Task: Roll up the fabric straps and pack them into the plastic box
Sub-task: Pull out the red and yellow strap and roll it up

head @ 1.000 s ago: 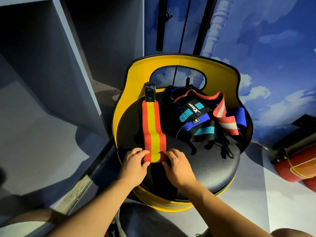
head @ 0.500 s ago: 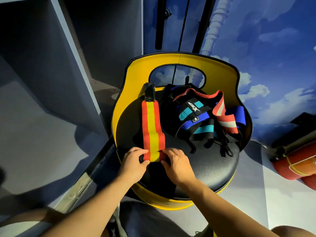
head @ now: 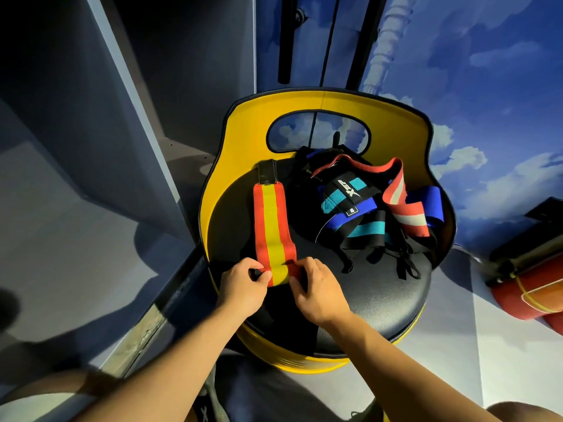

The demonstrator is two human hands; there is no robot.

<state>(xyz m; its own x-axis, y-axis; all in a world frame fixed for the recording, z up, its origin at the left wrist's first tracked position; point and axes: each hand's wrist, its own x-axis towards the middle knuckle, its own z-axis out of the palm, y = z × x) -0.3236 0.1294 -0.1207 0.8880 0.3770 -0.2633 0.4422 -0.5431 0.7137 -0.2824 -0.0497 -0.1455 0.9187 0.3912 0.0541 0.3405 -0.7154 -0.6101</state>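
Note:
A red strap with a yellow middle stripe (head: 272,222) lies stretched out on the black seat of a yellow chair (head: 384,296), its black tab at the far end. My left hand (head: 243,284) and my right hand (head: 316,289) pinch the strap's near end from either side, where a small roll has formed. A heap of other straps (head: 365,208) in blue, teal, black and red-white lies at the back right of the seat. No plastic box is in view.
The chair's yellow backrest (head: 405,129) curves round the seat behind the heap. Grey cabinet panels (head: 91,117) stand to the left. A red cylinder (head: 530,290) lies on the floor at the right, against a sky-painted wall.
The near end of the red and yellow strap has been folded over into a small roll and has shifted slightly away from me. Both hands stayed on it.

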